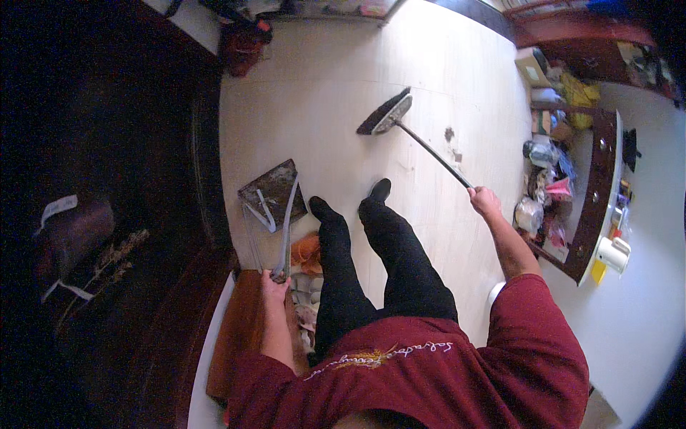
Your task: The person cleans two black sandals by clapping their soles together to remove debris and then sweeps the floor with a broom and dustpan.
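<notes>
Sweeping the floor (pixel 321 64) seems the step in hand. Right of the right fingers, the cabinet (pixel 604 179) holds clear bags (pixel 529 216), a pink packet (pixel 560 187) and other clutter. The right hand (pixel 486 201) is closed around the broom (pixel 436 154), its head well ahead and left of those fingers. The left hand (pixel 274 286) grips the handle of the dustpan (pixel 282 174), whose tray lies ahead of its fingers; I cannot tell whether it holds dirt. Debris (pixel 449 134) sits just beyond the right fingers; gathering it would call for drawing the bristles back behind it, toward the pan.
</notes>
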Available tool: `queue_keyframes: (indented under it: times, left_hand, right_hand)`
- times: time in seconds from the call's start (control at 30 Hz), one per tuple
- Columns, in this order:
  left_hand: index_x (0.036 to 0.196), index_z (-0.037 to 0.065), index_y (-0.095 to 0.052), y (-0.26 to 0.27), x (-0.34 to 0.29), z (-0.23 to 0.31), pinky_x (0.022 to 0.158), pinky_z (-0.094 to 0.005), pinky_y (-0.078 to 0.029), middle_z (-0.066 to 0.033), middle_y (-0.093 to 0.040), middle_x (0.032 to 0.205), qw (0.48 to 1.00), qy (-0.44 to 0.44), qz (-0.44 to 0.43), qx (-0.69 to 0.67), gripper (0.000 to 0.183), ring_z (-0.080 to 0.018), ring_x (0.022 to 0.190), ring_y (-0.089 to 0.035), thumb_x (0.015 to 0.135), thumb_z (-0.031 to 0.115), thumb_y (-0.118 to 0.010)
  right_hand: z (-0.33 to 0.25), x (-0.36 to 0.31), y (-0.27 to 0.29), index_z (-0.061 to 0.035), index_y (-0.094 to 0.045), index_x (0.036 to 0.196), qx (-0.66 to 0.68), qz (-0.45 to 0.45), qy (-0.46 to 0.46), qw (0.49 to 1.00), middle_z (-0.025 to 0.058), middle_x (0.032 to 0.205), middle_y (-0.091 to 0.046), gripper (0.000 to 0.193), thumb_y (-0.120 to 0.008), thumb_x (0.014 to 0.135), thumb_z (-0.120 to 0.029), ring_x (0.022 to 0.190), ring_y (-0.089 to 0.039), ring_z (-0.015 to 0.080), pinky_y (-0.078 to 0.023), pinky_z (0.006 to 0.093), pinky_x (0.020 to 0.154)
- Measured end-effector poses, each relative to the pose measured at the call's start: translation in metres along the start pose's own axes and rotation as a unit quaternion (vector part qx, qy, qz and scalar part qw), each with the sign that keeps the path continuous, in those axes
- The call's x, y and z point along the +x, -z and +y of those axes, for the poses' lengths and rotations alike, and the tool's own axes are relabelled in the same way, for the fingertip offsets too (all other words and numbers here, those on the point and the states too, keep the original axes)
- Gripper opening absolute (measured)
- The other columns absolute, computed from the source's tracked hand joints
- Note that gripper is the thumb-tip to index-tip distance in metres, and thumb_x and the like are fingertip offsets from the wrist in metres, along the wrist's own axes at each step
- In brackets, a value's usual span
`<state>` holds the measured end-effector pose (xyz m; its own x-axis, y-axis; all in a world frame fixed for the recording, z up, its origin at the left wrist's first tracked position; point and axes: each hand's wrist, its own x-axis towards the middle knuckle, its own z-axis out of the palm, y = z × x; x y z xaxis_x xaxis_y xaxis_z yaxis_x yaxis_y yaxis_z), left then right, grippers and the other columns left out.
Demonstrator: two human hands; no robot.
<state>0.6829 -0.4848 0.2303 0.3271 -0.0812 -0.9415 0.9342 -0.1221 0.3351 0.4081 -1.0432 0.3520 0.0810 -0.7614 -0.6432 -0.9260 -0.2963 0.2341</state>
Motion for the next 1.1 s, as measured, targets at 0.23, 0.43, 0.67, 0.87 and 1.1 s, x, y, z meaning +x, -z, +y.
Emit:
queue_keyframes:
  times: [0.23,0.43,0.67,0.87,1.1]
  left_hand:
    - [0.084,0.006,-0.044,0.019,-0.059,0.0,0.082,-0.0527,-0.039,-0.0091,-0.046,0.083,0.986,0.088,0.08,-0.113,0.028,-0.0296,0.081,-0.045,0.082,0.034,-0.047]
    - [0.086,0.007,-0.043,0.018,-0.076,0.007,0.074,-0.0532,-0.043,-0.01,-0.047,0.084,0.99,0.084,0.101,-0.046,0.028,-0.0295,0.08,-0.047,0.08,0.033,-0.049]
    - [0.092,0.007,-0.044,-0.021,-0.084,-0.005,0.067,-0.0456,-0.046,-0.0102,-0.046,0.103,0.983,0.056,0.168,0.039,0.031,-0.0288,0.083,-0.048,0.077,0.033,-0.05]
    - [0.093,0.008,-0.045,-0.049,-0.1,-0.001,0.064,-0.0436,-0.045,-0.0109,-0.045,0.102,0.977,0.049,0.207,0.02,0.031,-0.0291,0.082,-0.046,0.073,0.031,-0.054]
    - [0.096,0.008,-0.044,-0.077,-0.127,-0.021,0.077,-0.0477,-0.04,-0.0115,-0.041,0.105,0.981,-0.005,0.189,0.04,0.036,-0.0294,0.093,-0.04,0.07,0.028,-0.058]
  right_hand:
    - [0.006,-0.037,-0.013,-0.0101,-0.058,0.093,0.058,-0.003,0.081,0.995,0.0163,0.087,-0.06,0.037,-0.04,0.083,-0.041,0.084,-0.056,0.0326,-0.044,0.0434,0.072]
    - [-0.03,0.01,-0.043,-0.0105,-0.059,0.091,0.034,-0.054,0.147,0.987,0.0149,0.089,-0.06,0.035,-0.043,0.082,-0.04,0.087,-0.056,0.0314,-0.044,0.0423,0.075]
    - [0.109,0.046,-0.072,-0.0131,-0.059,0.097,0.005,-0.084,0.054,0.995,0.0131,0.098,-0.059,0.038,-0.043,0.082,-0.043,0.092,-0.055,0.0292,-0.043,0.0412,0.077]
    - [0.242,0.041,-0.058,-0.011,-0.059,0.091,-0.003,-0.019,0.07,0.997,0.0144,0.085,-0.061,0.036,-0.045,0.082,-0.042,0.081,-0.058,0.0313,-0.045,0.0432,0.069]
    - [0.255,0.019,-0.061,-0.0083,-0.058,0.085,-0.056,-0.043,0.201,0.977,0.0127,0.08,-0.061,0.031,-0.048,0.081,-0.037,0.077,-0.059,0.0295,-0.046,0.0427,0.064]
